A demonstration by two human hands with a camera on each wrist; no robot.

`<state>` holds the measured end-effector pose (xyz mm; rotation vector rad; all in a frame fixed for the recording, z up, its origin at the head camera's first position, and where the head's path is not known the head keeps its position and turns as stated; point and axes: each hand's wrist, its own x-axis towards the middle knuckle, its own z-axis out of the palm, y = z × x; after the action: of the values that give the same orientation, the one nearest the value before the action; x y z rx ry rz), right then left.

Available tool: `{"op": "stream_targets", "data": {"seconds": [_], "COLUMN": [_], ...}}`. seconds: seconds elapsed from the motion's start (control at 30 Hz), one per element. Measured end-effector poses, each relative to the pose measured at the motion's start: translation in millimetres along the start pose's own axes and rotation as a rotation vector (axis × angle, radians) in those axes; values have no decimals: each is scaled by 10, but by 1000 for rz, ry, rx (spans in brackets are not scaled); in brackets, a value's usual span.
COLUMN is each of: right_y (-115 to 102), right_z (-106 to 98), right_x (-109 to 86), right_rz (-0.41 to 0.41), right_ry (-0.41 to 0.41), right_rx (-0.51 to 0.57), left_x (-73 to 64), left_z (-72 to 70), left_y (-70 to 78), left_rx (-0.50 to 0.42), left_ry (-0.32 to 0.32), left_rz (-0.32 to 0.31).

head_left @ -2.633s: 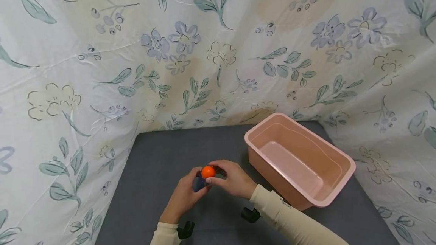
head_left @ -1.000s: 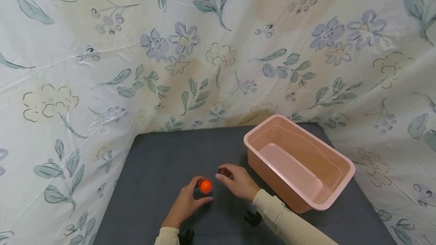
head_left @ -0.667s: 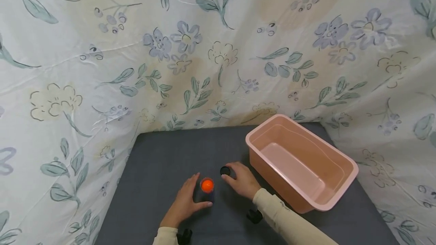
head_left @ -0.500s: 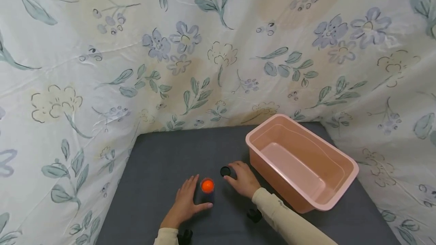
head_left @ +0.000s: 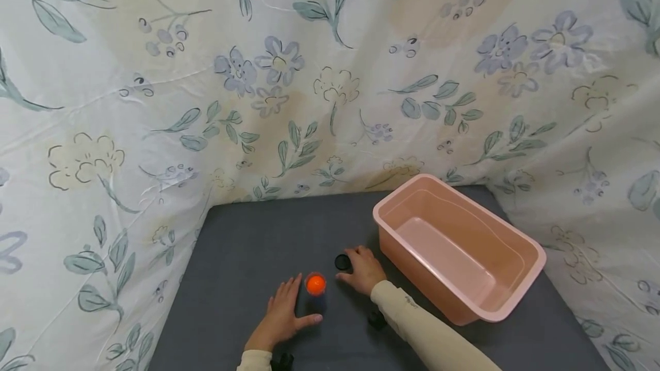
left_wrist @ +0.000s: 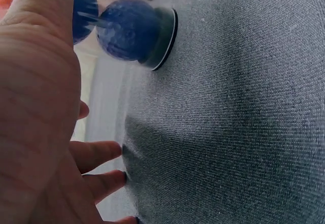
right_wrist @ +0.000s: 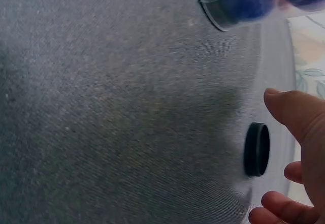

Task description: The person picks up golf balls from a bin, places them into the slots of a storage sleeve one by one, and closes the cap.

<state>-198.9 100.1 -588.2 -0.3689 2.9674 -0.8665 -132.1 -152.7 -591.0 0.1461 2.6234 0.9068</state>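
A clear tube [head_left: 317, 299] stands upright on the dark cloth-covered table, with an orange ball [head_left: 316, 284] at its top. Blue balls [left_wrist: 129, 29] show through the tube's lower part in the left wrist view. To its left my left hand [head_left: 282, 312] spreads its fingers round it without gripping; its fingertips touch the cloth. A round black cap [right_wrist: 257, 149] lies on the cloth right of the tube, hollow side up. Beside that cap is my right hand [head_left: 365, 269], thumb and fingers apart from it in the right wrist view.
A pink rectangular tub [head_left: 459, 251] stands on the table's right side, close to my right forearm. Flowered fabric [head_left: 330, 73] hangs behind and along both sides of the grey table [head_left: 247, 239].
Earlier both hands held the tube. My right hand took the black cap off to the right and set it down. The left hand stood the tube up and let go, fingers spreading.
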Motion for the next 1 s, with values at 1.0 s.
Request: {"op": "stream_targets", "data": {"seconds": [1.0], "right_y": [-1], "right_z": [96], "right_x": [-8], "right_rz": [5], "right_ry": [35], "right_rx": [88], "left_x": [-107], "left_z": [-78], "left_y": [-29], "left_rx": [-65], "left_ry": [100], "left_rz": [116]}}
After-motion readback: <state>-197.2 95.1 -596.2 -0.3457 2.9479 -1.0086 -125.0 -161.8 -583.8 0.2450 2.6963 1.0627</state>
